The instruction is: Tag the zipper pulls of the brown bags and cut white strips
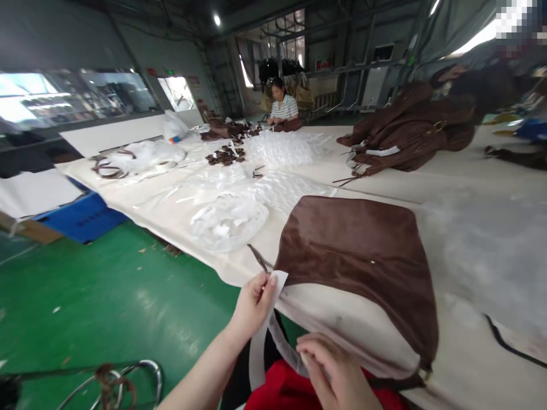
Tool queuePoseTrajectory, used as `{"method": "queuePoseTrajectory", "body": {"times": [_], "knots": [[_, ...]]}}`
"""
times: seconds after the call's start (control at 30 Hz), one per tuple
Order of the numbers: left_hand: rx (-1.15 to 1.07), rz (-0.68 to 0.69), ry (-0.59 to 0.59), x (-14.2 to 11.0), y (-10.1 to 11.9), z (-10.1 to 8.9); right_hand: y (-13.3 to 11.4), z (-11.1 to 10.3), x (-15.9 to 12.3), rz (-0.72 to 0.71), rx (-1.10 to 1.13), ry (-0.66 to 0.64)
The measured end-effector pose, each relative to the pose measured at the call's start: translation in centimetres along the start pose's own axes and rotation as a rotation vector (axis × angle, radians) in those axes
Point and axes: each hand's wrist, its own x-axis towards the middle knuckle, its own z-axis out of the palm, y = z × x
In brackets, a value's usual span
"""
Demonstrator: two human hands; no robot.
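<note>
A brown leather bag lies flat on the cream table near its front edge. My left hand pinches the upper end of a white paper strip at the bag's left corner, beside a thin brown strap end. My right hand is closed on the strip's lower part, just below the table edge and in front of the bag.
Clear plastic bags lie left of the bag. A heap of brown bags sits far right. Small brown pieces lie further back, where a seated person works. Blue crate stands on the green floor.
</note>
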Motion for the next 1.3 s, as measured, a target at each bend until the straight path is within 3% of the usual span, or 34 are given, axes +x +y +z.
{"method": "queuePoseTrajectory", "body": {"times": [0.07,0.13,0.27,0.37,0.47,0.57,0.7,0.77,0.83,0.93,1.03,1.17,1.3], "knots": [[0.236,0.17,-0.061,0.0,-1.0,-2.7,0.4,0.3,0.3,0.09,0.139,-0.038],[0.451,0.287,-0.167,0.1,-1.9,-4.2,0.7,0.8,0.4,0.189,0.268,-0.111],[0.676,0.372,-0.302,0.6,-3.3,-4.1,0.9,2.3,0.8,0.431,0.465,-0.196],[0.686,0.358,-0.38,1.1,-3.6,-4.1,1.3,3.1,1.6,0.63,0.623,-0.193],[0.653,0.28,-0.437,0.7,-2.5,-4.7,1.8,3.7,3.0,0.756,0.736,-0.114],[0.514,0.224,-0.486,-1.2,-0.4,-4.8,2.0,4.5,4.7,0.851,0.917,-0.075],[0.264,0.197,-0.561,-4.0,1.3,-3.3,1.9,5.4,6.6,0.918,1.215,-0.092],[0.121,0.182,-0.541,-4.8,1.0,-2.8,2.0,5.3,7.0,0.93,1.256,-0.111],[0.003,0.099,-0.415,-5.4,0.1,-2.7,2.2,4.8,7.2,0.927,1.249,-0.124],[-0.138,-0.163,-0.192,-5.9,-2.0,-3.2,2.5,3.4,7.2,0.883,1.231,-0.139],[-0.324,-0.365,-0.087,-6.4,-3.6,-3.5,2.3,2.5,7.2,0.855,1.248,-0.163],[-0.462,-0.401,-0.085,-6.6,-4.1,-3.8,1.6,2.3,7.3,0.848,1.26,-0.153],[-0.317,-0.351,-0.184,-6.6,-4.0,-4.5,1.1,1.8,7.2,0.846,1.23,-0.112]]}}
